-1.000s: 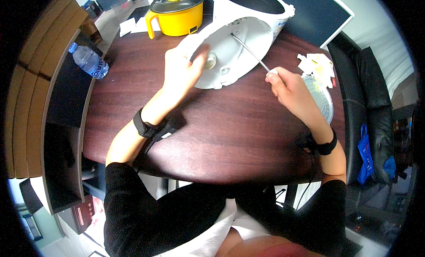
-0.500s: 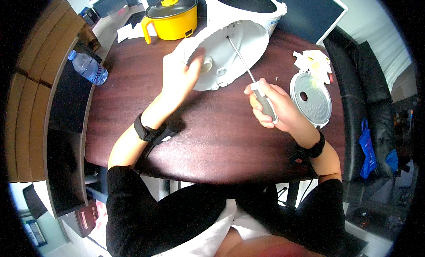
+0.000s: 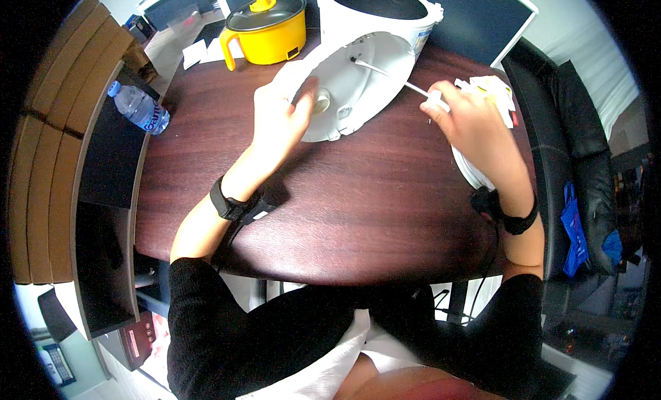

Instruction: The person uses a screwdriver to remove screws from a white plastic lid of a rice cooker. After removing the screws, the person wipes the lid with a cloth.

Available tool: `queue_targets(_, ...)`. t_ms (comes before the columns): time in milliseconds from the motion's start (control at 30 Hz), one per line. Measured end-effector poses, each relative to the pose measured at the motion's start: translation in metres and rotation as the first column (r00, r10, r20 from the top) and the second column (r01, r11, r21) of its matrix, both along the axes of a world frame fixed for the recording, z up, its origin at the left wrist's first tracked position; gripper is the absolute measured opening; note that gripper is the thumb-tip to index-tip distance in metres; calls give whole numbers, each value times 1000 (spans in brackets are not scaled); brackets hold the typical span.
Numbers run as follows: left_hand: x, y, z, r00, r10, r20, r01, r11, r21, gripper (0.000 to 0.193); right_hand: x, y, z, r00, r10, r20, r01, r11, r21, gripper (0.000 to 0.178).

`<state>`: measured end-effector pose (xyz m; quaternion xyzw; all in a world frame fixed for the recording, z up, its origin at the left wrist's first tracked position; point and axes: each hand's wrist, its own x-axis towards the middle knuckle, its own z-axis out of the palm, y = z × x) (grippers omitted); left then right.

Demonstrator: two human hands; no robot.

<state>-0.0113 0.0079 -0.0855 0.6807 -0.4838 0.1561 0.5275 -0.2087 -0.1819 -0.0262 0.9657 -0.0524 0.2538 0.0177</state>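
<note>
My left hand [image 3: 279, 121] grips the edge of a white, bowl-shaped plastic cover [image 3: 368, 100], thumb on its inner side. The cover is tilted, its hollow side toward me. My right hand [image 3: 475, 128] is closed round the handle of a screwdriver [image 3: 418, 90], most of the handle hidden by the fingers. Its shaft slants leftward into the cover, and the tip sits at a dark spot near the upper inner wall. Behind the cover stands a white round cooker body [image 3: 337, 28] with a dark opening.
A yellow pot [image 3: 272, 38] with a glass lid stands at the back left. A water bottle [image 3: 140, 109] lies at the left edge. Crumpled white wrapping [image 3: 497, 90] and a round grey plate [image 3: 465, 167], mostly covered by my right arm, are at the right of the brown table [image 3: 330, 214].
My right hand has swung up and to the right with the screwdriver, so the shaft lies flatter. It now hides much of the grey plate. My left hand and the cover have barely moved.
</note>
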Motion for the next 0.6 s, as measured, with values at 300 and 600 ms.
queue_targets(300,-6,-2,0,998,44,-34,-45,999,-17,21,-4,19,-11,932,273,-239,185,207,961,36)
queue_targets(600,1,-3,-3,999,25,-31,-25,999,-19,22,4,36,-45,947,319,-38,138,-298,945,40)
